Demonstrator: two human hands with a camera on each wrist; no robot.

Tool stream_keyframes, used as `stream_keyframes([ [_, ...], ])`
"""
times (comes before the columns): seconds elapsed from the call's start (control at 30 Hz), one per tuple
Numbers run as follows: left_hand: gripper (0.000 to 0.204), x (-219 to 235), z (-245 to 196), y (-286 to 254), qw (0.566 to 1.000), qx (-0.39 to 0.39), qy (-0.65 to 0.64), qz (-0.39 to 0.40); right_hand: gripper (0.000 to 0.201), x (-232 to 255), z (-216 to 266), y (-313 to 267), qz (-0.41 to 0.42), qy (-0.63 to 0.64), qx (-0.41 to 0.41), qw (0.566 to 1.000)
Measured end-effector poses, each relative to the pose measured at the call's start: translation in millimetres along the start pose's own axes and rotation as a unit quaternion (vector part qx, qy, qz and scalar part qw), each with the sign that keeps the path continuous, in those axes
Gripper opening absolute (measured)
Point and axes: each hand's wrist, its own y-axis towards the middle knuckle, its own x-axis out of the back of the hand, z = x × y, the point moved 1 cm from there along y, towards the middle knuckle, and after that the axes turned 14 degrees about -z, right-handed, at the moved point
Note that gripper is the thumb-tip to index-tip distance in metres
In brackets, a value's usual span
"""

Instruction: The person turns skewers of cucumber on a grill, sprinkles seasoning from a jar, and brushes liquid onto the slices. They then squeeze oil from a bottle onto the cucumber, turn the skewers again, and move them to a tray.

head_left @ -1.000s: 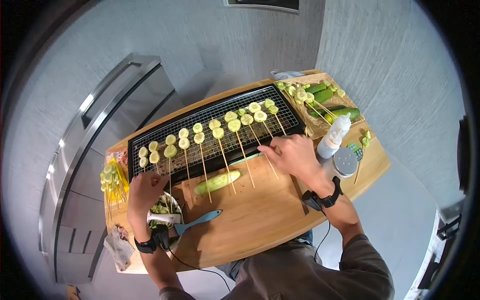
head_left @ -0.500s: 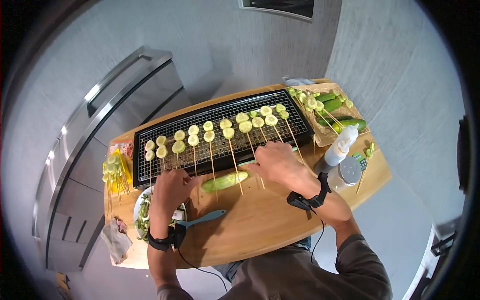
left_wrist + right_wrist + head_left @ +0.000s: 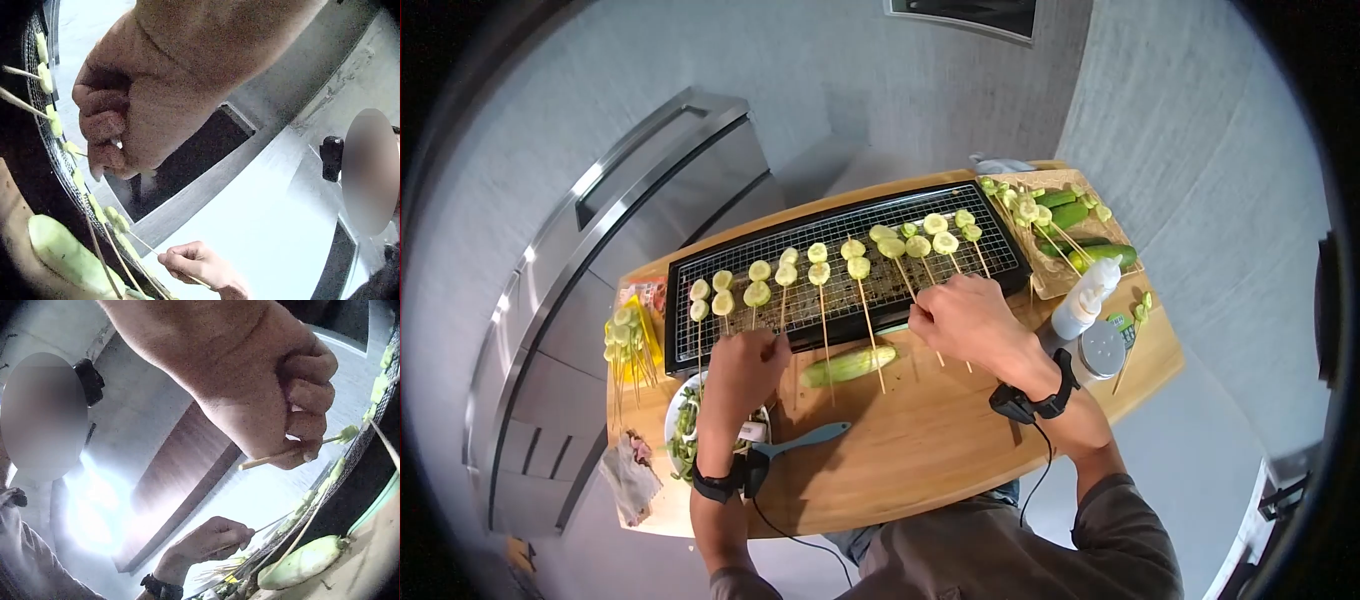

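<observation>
Rows of skewered cucumber slices lie across a black-framed wire grill (image 3: pixel 840 305), their sticks over the near edge. My left hand (image 3: pixel 740 385) pinches a stick at that edge, below two slices (image 3: pixel 786 273); the right wrist view also shows this left hand (image 3: pixel 215 540) with the stick. My right hand (image 3: pixel 972 325), fingers curled, pinches a stick (image 3: pixel 269 460) whose end sticks out past the palm. In the left wrist view the right hand (image 3: pixel 197 265) holds it between thumb and finger. A partly peeled cucumber (image 3: pixel 848 366) lies between the hands, before the grill.
A bowl of green scraps (image 3: pixel 682 425) and a blue brush (image 3: pixel 810 437) are near the left forearm. Squeeze bottles (image 3: pixel 1080 310) and a shaker (image 3: pixel 1102 352) stand beside the right wrist. A tray (image 3: pixel 1055 285) with cucumbers is at the back right, more skewers (image 3: pixel 628 335) at the far left.
My left hand has moved right from the bowl side, and its thumb has closed on a stick. The right hand has curled round a stick, and the slices near it have tilted.
</observation>
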Motion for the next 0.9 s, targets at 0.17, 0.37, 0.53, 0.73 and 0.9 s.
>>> stream_keyframes([
  [0.17, 0.027, 16, -11, 4, 0.999, 0.031, -0.016, -0.015, 0.023, 12, 8, -1, -0.021, 0.049, -0.002, 0.999],
  [0.37, 0.022, 4, -8, 1, 0.999, 0.016, -0.021, -0.024, 0.025, -3, 2, 0, -0.021, 0.031, 0.006, 0.999],
  [0.53, 0.027, -2, -2, 0, 1.0, 0.015, -0.001, 0.012, 0.03, -18, -4, -1, 0.021, -0.005, 0.014, 1.0],
  [0.73, 0.033, -12, 13, -6, 0.998, 0.002, 0.001, 0.068, 0.037, -14, -4, -5, 0.085, -0.038, 0.003, 0.996],
  [0.9, 0.034, -3, 3, -8, 0.997, 0.0, 0.077, 0.025, 0.043, -1, 0, -6, 0.031, -0.043, -0.023, 0.998],
])
